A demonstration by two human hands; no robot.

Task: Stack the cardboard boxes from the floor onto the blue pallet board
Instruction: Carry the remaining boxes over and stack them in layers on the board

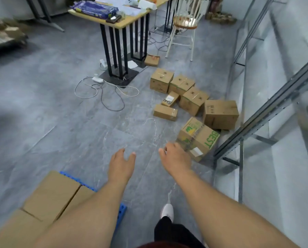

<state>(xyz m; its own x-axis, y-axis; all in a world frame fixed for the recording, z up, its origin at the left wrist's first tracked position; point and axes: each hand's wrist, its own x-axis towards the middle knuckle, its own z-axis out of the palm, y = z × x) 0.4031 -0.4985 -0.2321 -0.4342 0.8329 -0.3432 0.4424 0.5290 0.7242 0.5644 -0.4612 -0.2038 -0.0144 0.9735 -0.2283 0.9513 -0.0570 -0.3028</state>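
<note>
While both arms stretch forward, neither hand holds anything: the left hand (122,162) hangs with fingers loosely spread, and the right hand (175,156) is relaxed too, fingers slightly curled, empty. Just ahead of the right hand, to its right, lies a tilted box (198,138) with green print, its near edge beside the knuckles though contact cannot be told. More boxes (190,97) lie scattered farther ahead. Behind and left of the left hand, stacked boxes (51,196) cover the pallet (122,211), only its blue edge showing. This looks like the reach for the next box. The next move calls for both hands on opposite sides of the tilted box, then lifting it.
</note>
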